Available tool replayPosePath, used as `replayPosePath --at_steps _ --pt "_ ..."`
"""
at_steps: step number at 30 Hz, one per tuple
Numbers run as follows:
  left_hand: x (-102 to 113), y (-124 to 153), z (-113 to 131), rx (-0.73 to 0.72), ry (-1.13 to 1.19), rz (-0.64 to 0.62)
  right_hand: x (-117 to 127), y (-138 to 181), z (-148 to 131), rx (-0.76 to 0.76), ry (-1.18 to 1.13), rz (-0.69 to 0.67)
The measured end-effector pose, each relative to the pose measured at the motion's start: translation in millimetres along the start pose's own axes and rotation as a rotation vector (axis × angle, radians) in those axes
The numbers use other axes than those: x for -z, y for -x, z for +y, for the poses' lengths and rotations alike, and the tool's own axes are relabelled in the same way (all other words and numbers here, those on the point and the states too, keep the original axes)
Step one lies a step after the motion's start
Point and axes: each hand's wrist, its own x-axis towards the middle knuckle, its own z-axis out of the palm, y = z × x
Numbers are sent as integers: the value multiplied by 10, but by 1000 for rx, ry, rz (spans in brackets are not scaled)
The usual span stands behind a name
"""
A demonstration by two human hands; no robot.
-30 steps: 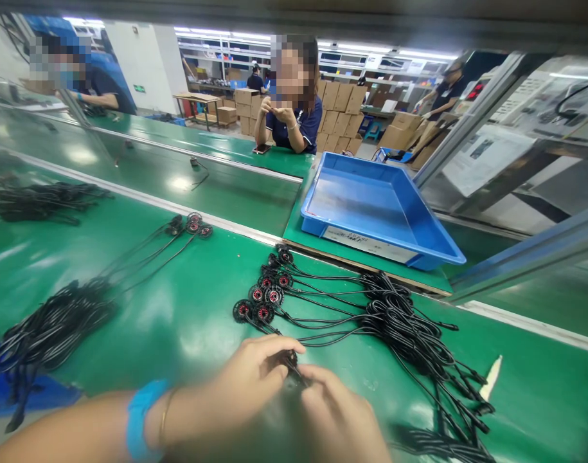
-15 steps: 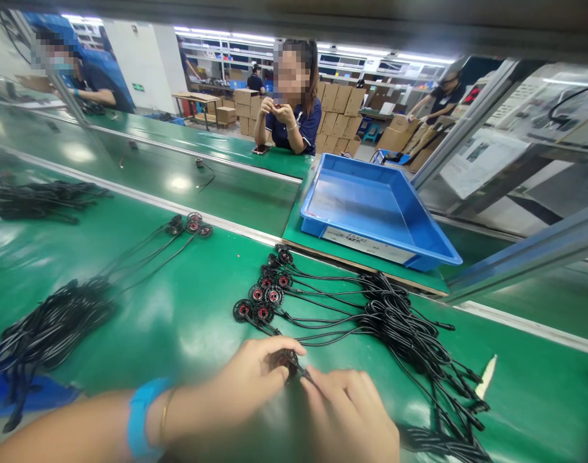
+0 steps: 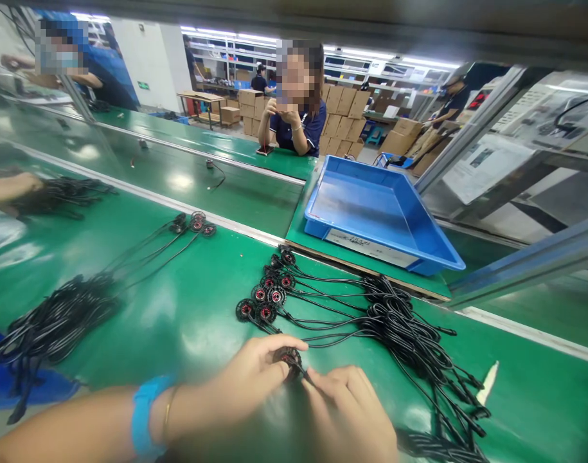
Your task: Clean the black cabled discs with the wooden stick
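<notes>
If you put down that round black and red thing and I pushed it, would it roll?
The round black-and-red part might roll on its rim, because its outline looks circular. But the cable running from it could turn it aside. It's probably light, since the left hand seems to hold it between finger and thumb.

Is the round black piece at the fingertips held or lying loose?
Held: the left hand has the round black piece between thumb and fingers, the right hand gripping its cable.
</notes>
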Motion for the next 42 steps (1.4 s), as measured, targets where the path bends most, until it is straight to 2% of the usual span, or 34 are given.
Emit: replayPosePath --at_steps 5,11,14,17,20,24,30,33,39,42 --pt "9 42 -83 -6 -113 56 -27 21 -47 -85 -70 13" --pt "-29 11 -139 -172 -216 89 -15 -10 -39 79 93 15" --pt "-57 -17 -129 -145 -180 110 -22 -18 -50 137 157 20" --pt "-63 -42 -155 -66 -82 79 -58 7 -61 155 208 38" --pt "-49 -65 -215 -2 14 31 -105 36 -61 137 228 74" --pt "-41 -79 -274 11 56 13 -135 37 -60 126 195 97" --pt "-46 -55 -222 -92 -117 68 -108 20 -77 121 137 30" --pt "-40 -56 -198 -95 -150 79 -107 28 -90 99 124 9" --pt "-39 -79 -187 -126 -161 43 -136 38 -116 3 16 -32" --pt "-17 -58 -161 -82 -113 -12 -117 30 -129 -63 -76 -51"
